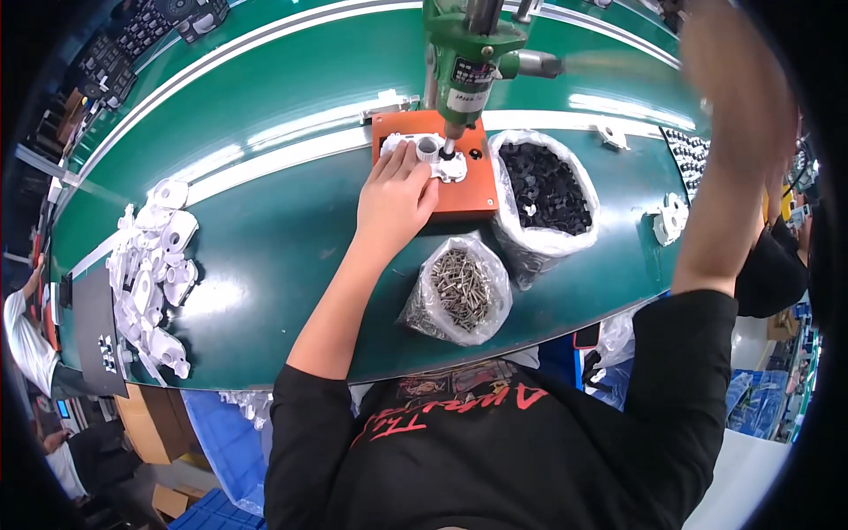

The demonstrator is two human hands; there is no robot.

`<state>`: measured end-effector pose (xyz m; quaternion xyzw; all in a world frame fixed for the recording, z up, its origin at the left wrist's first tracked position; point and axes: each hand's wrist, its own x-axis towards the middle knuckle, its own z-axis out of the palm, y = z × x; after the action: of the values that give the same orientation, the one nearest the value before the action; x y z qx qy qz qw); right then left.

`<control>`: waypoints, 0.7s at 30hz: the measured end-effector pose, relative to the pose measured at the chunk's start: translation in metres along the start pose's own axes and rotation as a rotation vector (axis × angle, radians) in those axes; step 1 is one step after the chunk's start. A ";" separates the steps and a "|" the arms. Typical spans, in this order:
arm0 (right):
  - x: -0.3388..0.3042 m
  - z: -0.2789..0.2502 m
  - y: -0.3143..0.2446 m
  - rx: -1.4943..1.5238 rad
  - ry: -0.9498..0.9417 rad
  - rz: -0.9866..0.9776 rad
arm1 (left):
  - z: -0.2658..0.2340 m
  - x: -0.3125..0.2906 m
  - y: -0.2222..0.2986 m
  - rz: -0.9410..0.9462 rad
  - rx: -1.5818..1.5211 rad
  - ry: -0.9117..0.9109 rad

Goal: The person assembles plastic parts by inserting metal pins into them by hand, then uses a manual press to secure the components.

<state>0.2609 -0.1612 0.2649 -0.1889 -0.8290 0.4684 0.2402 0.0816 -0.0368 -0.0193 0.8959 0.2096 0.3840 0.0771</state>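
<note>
Our left hand (pixel 395 199), thumb slightly spread from its fingers, holds the part (pixel 454 168) on the block (pixel 468 196). Our blurred right hand (pixel 720 35) is right of the block; we cannot tell its fingers' opening or grip.

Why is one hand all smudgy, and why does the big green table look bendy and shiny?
In the head view, the bare right hand has motion blur, while the bare left hand on the white plastic part looks clearer; in that same view, bright light glares off the shiny green table, and the fisheye lens curves its straight edges.
</note>
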 end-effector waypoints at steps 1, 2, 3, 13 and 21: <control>0.073 0.066 0.028 -0.237 -0.273 0.181 | -0.017 -0.025 -0.018 -0.077 0.107 0.005; 0.016 0.049 0.029 -0.534 -0.452 0.462 | -0.018 -0.021 -0.012 -0.056 0.107 0.021; 0.005 0.089 0.057 -0.843 -0.427 0.624 | -0.012 -0.013 -0.009 -0.031 0.087 0.017; -0.044 -0.006 0.075 -0.022 0.528 -0.043 | -0.013 0.005 -0.012 -0.248 -0.048 -0.163; -0.024 -0.082 0.183 0.570 1.165 0.193 | -0.030 0.052 -0.034 -0.119 0.169 -0.522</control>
<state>0.3439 -0.0282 0.1373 -0.4142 -0.3859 0.5104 0.6474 0.0813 0.0156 0.0255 0.9540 0.2659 0.1160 0.0761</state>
